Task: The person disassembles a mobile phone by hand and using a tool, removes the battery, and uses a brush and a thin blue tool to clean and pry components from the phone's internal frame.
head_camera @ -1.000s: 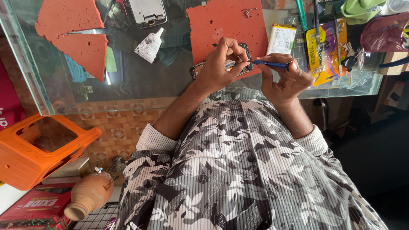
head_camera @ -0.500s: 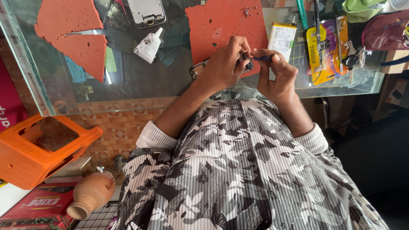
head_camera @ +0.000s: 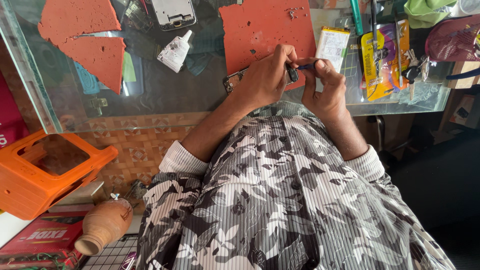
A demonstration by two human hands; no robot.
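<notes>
Closest to the camera is a black and white leaf shirt (head_camera: 280,200). Beside it, low down, sit a brown clay pot (head_camera: 102,226), a red box (head_camera: 42,235) and an orange plastic frame (head_camera: 45,175) by a patterned tile wall (head_camera: 140,145).

Past the shirt is a glass table (head_camera: 165,95). The left hand (head_camera: 265,77) is curled shut around a small dark phone part (head_camera: 235,80) at the near edge of a red mat (head_camera: 265,30). The right hand (head_camera: 327,90) is pinched tight on a thin blue tool (head_camera: 306,66), whose tip touches the part.

Farther off lie a white glue bottle (head_camera: 175,51), more red mat pieces (head_camera: 82,35), a phone (head_camera: 174,12), a white battery (head_camera: 332,45) and a yellow tool pack (head_camera: 382,60).
</notes>
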